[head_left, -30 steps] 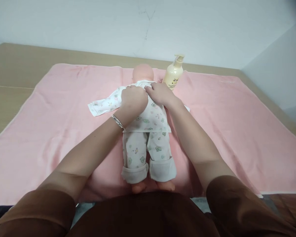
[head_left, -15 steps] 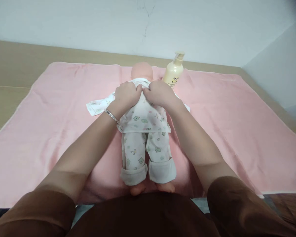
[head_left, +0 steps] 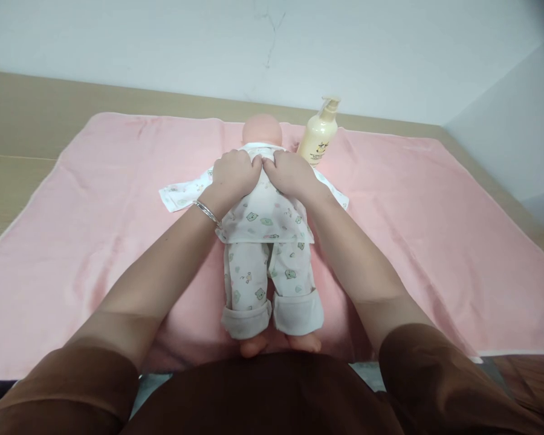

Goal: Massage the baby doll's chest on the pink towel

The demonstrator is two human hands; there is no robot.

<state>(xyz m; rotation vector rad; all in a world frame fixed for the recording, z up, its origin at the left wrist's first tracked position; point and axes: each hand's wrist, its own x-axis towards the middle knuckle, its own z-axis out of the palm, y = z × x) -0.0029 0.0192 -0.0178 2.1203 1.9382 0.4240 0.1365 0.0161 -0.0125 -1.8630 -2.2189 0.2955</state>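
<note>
A baby doll (head_left: 262,128) lies on a pink cloth with its bald head away from me and its feet toward me. It wears a white printed shirt (head_left: 267,220) and matching trousers (head_left: 247,275) with rolled cuffs. My left hand (head_left: 236,172) is closed over the left side of the doll's upper back. On the right side, my right hand (head_left: 291,172) is closed in the same way. Both thumbs point inward and almost meet at the middle of the back. The fingertips are hidden, curled down around the shoulders.
A pale yellow pump bottle (head_left: 318,138) stands just right of the doll's head. The pink cloth (head_left: 435,241) covers much of the wooden table (head_left: 22,109). Behind the table rises a white wall. The shirt's sleeves stretch out to both sides.
My right hand and wrist have shifted very slightly toward me, and a little more of the bottle shows. The doll lies in the same place.
</note>
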